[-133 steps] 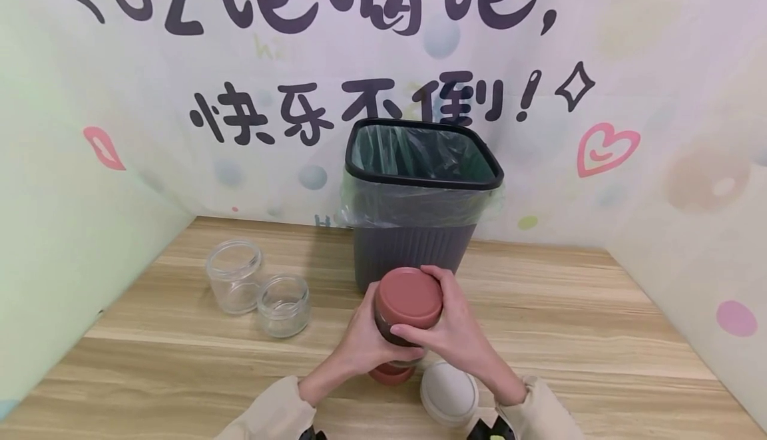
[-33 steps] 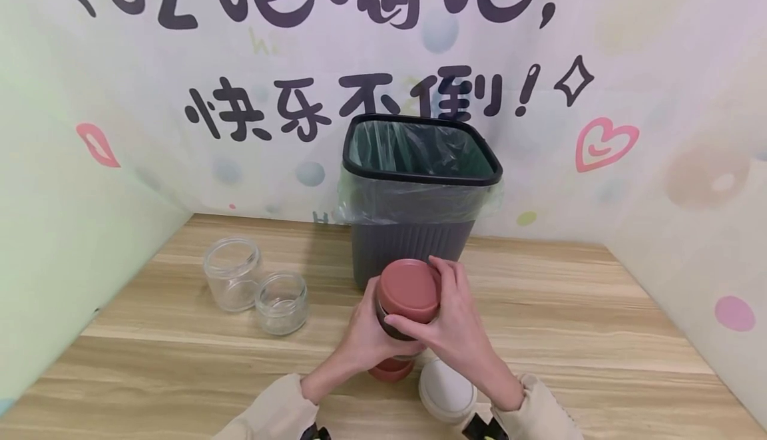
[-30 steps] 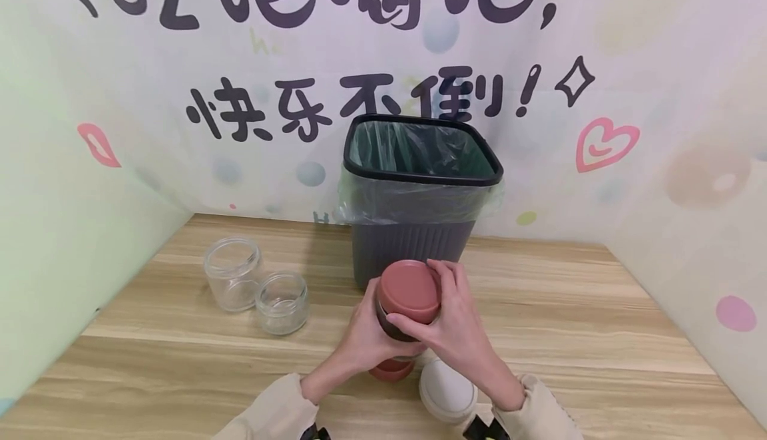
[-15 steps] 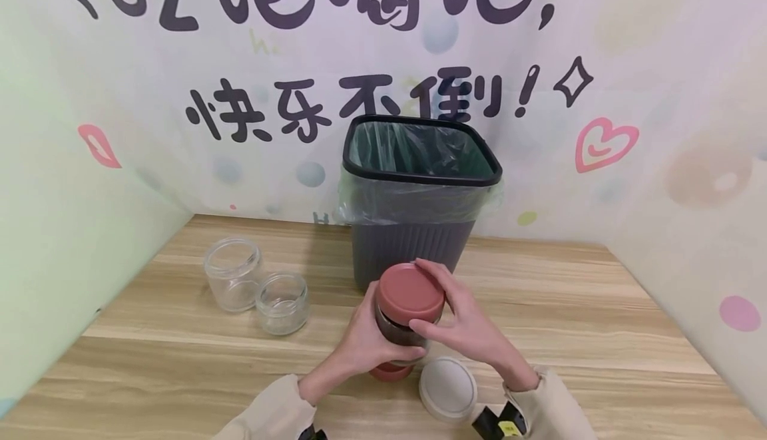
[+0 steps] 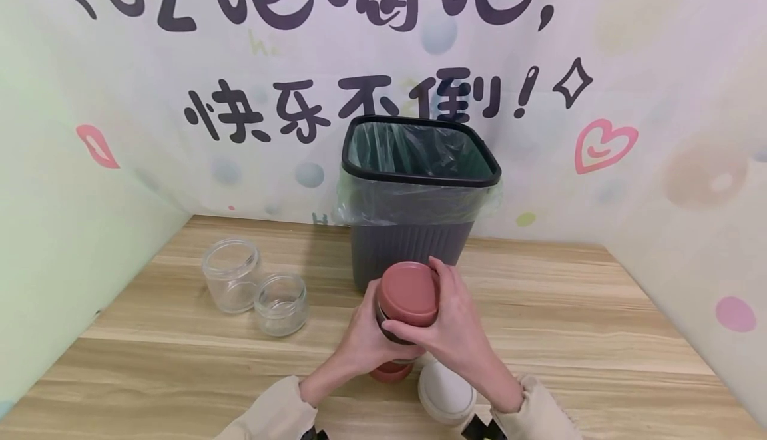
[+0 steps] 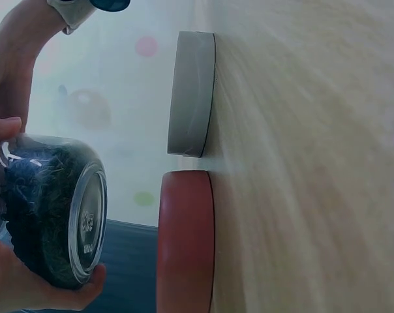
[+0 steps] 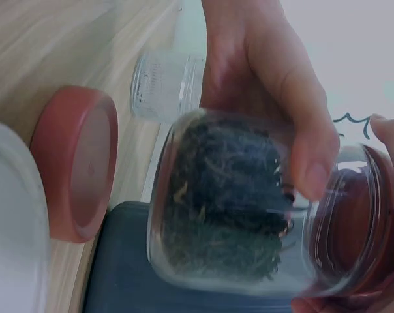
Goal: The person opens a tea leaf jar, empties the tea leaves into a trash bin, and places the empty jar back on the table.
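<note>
A clear jar (image 7: 216, 202) of dark, shredded dried leaves, like loose tea, is held upright above the table in front of the bin. My left hand (image 5: 362, 337) grips its body from the left, thumb across the front. Over the jar's mouth sits a red lid (image 5: 410, 290), and my right hand (image 5: 452, 327) grips its side with thumb in front and fingers behind. Seen from the left wrist, the jar's bottom (image 6: 87, 222) is off the table. Below the hands, a second red lid (image 7: 76, 163) and a white lid (image 5: 446, 393) lie on the wood.
A dark bin (image 5: 413, 247) with a clear bag liner stands right behind the hands. Two open glass jars, a taller one (image 5: 232, 277) and a shorter one (image 5: 281, 307), stand at the left. Printed cloth walls (image 5: 269, 180) enclose the wooden table (image 5: 599, 333).
Half a second ago my right hand was lower and farther right on the lid; it has swung back up around the lid's side. My left hand keeps its hold on the jar.
</note>
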Demonstrator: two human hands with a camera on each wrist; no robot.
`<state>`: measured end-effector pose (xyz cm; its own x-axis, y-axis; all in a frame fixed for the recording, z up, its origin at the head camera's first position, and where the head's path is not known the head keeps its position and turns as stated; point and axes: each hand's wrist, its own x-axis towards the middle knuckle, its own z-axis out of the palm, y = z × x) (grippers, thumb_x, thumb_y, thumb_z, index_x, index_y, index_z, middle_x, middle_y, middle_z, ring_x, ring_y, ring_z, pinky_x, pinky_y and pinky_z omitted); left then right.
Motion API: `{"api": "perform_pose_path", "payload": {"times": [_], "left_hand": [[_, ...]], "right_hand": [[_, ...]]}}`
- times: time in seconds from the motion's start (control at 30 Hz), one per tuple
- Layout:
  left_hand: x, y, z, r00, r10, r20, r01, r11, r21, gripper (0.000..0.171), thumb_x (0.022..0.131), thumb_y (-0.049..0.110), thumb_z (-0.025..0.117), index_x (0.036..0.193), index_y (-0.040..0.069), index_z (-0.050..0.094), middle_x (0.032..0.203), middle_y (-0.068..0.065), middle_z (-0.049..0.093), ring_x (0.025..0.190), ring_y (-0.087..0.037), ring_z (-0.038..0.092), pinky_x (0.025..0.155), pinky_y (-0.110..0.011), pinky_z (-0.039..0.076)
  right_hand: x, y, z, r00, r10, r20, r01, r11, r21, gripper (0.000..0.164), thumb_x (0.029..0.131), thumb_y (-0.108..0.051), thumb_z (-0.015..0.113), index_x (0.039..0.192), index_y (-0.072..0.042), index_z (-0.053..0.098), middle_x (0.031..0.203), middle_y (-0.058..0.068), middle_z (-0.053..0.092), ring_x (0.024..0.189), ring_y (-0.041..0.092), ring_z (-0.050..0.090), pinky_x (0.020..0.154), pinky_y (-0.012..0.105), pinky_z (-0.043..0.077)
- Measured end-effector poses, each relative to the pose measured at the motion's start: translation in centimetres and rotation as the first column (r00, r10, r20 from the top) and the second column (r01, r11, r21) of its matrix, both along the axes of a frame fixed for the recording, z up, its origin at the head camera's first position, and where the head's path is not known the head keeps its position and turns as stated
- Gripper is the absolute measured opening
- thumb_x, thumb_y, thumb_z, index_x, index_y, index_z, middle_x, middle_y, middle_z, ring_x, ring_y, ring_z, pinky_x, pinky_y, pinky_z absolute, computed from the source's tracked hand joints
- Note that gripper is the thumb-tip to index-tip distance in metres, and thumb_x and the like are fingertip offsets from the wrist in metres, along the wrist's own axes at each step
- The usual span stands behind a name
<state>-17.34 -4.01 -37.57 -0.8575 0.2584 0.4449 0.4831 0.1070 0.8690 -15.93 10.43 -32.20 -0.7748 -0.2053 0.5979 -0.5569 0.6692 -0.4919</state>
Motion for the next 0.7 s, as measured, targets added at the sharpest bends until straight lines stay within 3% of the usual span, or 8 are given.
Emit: {"api": "perform_pose_path", "payload": {"times": [0.2,0.3,0.47,0.7], "left_hand": [[0.2,0.0,0.1,1.0,0.011,-0.018,-0.011,1.0,-0.013,0.086,0.056,0.018,0.084,0.125,0.013,0.033,0.118,-0.003,0.05,0.105,-0.017,0.051,0.088,-0.032,0.044],[0.2,0.0,0.1,1.0,0.012,-0.015,-0.013,1.0,-0.016,0.086,0.055,0.019,0.084,0.124,0.013,0.033,0.118,-0.002,0.051,0.105,-0.017,0.051,0.089,-0.032,0.043],[0.1,-0.2,0.1,1.0,-0.006,-0.001,0.006,1.0,-0.018,0.086,0.055,0.02,0.085,0.124,0.015,0.034,0.117,-0.001,0.051,0.105,-0.016,0.051,0.089,-0.032,0.042],[0.0,-0.4,0.3,0.998,-0.05,0.03,0.051,0.998,-0.031,0.087,0.053,0.018,0.086,0.124,0.018,0.035,0.115,0.005,0.051,0.105,-0.012,0.051,0.09,-0.03,0.041]], "right_hand": [[0.0,-0.3,0.0,0.999,-0.027,-0.027,0.027,1.0,0.007,0.089,0.055,-0.043,0.081,0.121,0.004,0.042,0.106,0.009,0.05,0.09,0.019,0.052,0.072,0.032,0.049],[-0.1,-0.2,0.1,1.0,-0.001,-0.013,0.001,1.0,0.018,0.085,0.058,-0.039,0.08,0.122,0.003,0.042,0.108,0.009,0.05,0.091,0.02,0.053,0.072,0.033,0.049],[-0.3,0.5,0.6,0.989,0.122,0.086,-0.123,0.992,0.008,0.084,0.063,-0.032,0.079,0.127,0.001,0.037,0.111,0.007,0.049,0.095,0.019,0.053,0.074,0.034,0.05],[-1.2,1.9,1.0,0.925,0.317,0.208,-0.313,0.948,-0.056,0.08,0.067,-0.024,0.077,0.131,-0.002,0.034,0.116,0.005,0.049,0.1,0.018,0.052,0.079,0.032,0.048]]}}
